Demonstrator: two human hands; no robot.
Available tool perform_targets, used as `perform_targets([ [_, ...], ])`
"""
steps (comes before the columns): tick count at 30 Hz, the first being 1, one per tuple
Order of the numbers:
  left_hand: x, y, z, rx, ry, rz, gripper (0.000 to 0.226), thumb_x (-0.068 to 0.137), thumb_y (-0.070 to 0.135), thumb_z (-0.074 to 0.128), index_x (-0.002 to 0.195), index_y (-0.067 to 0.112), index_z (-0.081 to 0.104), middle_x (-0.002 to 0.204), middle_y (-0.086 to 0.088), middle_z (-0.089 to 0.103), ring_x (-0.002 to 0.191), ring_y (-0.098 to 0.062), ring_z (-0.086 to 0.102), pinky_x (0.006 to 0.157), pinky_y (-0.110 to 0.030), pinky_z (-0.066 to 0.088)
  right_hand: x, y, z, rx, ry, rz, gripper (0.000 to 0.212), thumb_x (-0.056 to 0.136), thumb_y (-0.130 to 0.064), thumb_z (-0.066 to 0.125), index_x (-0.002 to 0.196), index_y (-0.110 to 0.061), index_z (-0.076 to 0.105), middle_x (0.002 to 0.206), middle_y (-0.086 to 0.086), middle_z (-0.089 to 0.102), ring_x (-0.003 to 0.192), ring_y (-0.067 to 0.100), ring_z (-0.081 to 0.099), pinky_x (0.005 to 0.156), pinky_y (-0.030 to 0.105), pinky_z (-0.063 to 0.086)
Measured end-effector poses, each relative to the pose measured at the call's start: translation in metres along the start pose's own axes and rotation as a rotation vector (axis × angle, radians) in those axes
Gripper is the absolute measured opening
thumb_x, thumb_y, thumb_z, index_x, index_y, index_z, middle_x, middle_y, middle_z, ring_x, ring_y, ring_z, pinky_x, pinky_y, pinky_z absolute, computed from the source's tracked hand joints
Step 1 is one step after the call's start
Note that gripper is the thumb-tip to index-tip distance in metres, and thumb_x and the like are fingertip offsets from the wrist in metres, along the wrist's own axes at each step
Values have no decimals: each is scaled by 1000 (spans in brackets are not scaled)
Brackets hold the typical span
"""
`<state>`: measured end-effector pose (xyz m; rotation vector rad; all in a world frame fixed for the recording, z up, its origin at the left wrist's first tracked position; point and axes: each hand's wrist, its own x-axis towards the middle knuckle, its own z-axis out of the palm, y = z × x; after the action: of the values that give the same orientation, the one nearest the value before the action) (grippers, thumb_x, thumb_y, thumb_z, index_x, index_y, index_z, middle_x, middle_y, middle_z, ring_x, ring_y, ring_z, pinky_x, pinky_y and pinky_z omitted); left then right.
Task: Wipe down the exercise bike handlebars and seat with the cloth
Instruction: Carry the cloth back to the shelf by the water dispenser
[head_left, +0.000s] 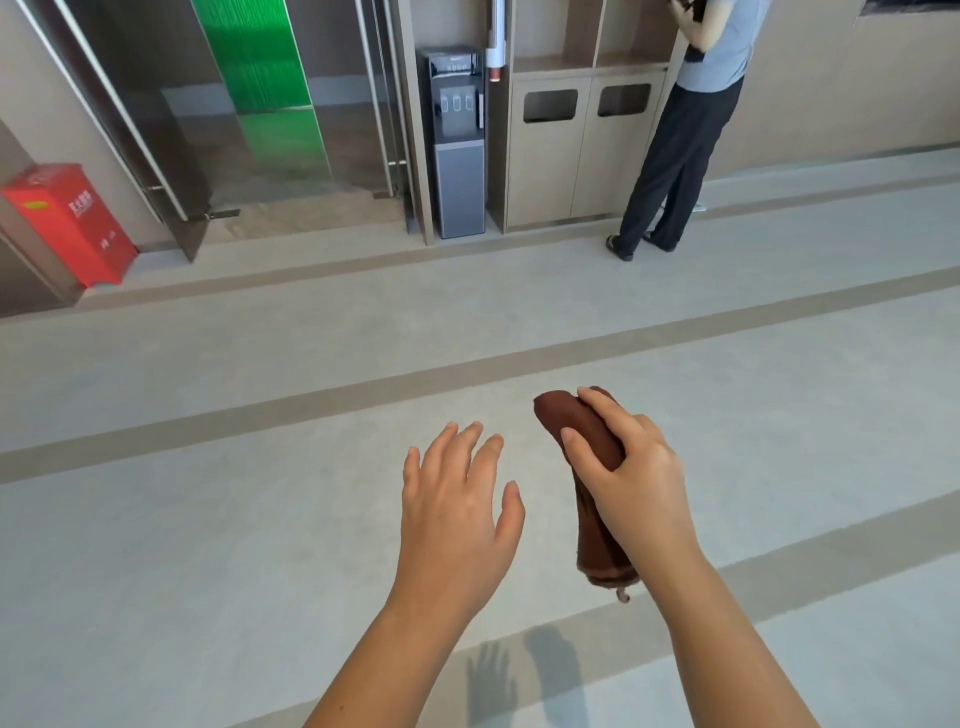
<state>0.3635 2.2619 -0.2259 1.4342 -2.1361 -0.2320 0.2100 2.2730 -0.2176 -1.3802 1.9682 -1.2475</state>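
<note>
Cloth (582, 436) in right hand (631, 483), left hand (457, 499) beside

Both forearms come into view bare from the lower edge, with no sleeve showing on either. The left hand (457, 512) wears no glove, ring, watch or band, and its nails are short and plain. The right hand (631, 480) is likewise ungloved and bare at the wrist, its fingers (582, 449) slim with short, unpainted nails.
</note>
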Motion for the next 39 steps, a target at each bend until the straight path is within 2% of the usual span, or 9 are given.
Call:
perform_targets([
  [5, 91, -44, 29, -17, -28, -20, 40, 88, 29, 46, 126, 14, 50, 137, -6, 47, 132, -25, 32, 109, -42, 9, 96, 4, 51, -19, -20, 7, 38, 85, -38, 58, 121, -46, 49, 101, -8, 52, 86, -6, 51, 64, 8, 37],
  [9, 182, -105, 37, -19, 18, -75, 40, 88, 26, 49, 125, 12, 50, 135, -9, 48, 130, -27, 35, 109, -46, 15, 189, -14, 117, -37, -42, -22, 39, 85, -38, 58, 121, -45, 49, 102, -8, 51, 83, -10, 48, 64, 1, 37],
  [14, 301, -187, 23, -46, 27, -99, 43, 89, 23, 49, 131, 13, 43, 142, -6, 40, 136, -23, 24, 111, -43, 8, 306, -71, 202, -66, -84, -84, 42, 85, -39, 58, 125, -43, 47, 105, -5, 50, 84, 4, 47, 63, 7, 34],
  [18, 385, -229, 19, 14, 11, -111, 46, 92, 30, 41, 136, 18, 36, 147, -1, 30, 138, -18, 13, 112, -38, -1, 383, -96, 246, -54, -70, -122, 42, 85, -40, 58, 125, -43, 47, 104, -5, 51, 81, 4, 48, 62, 2, 35],
  [21, 432, -249, 26, 5, -21, -87, 46, 92, 28, 43, 135, 16, 38, 146, -3, 32, 138, -20, 16, 112, -40, 0, 431, -99, 268, -33, -65, -82, 41, 85, -39, 58, 124, -42, 48, 104, -5, 51, 80, 0, 50, 63, 3, 36],
  [27, 550, -272, 61, 29, 45, 46, 40, 81, 23, 52, 117, 6, 58, 125, -16, 57, 122, -35, 46, 101, -58, 26, 547, -88, 302, 4, 4, -50, 39, 85, -36, 59, 123, -41, 50, 103, -4, 53, 82, -2, 52, 65, 4, 37],
  [32, 668, -290, 114, 72, -25, 69, 44, 90, 29, 46, 132, 14, 44, 143, -8, 39, 135, -27, 25, 111, -47, 9, 666, -64, 322, -6, 67, -48, 40, 86, -35, 58, 125, -38, 50, 103, -3, 53, 79, 1, 50, 64, 6, 35],
  [36, 769, -294, 142, 36, 14, 65, 42, 87, 24, 54, 127, 11, 50, 138, -11, 46, 131, -30, 33, 109, -49, 14, 768, -59, 326, -27, 94, -48, 41, 86, -38, 56, 126, -40, 47, 102, -6, 50, 76, -6, 47, 63, 5, 31],
  [39, 829, -304, 157, 66, -45, 46, 45, 91, 32, 43, 134, 19, 40, 146, -3, 35, 137, -22, 21, 112, -43, 6, 829, -61, 333, -63, 99, -58, 44, 85, -40, 56, 128, -39, 46, 102, -6, 49, 74, 0, 47, 63, 5, 29],
])
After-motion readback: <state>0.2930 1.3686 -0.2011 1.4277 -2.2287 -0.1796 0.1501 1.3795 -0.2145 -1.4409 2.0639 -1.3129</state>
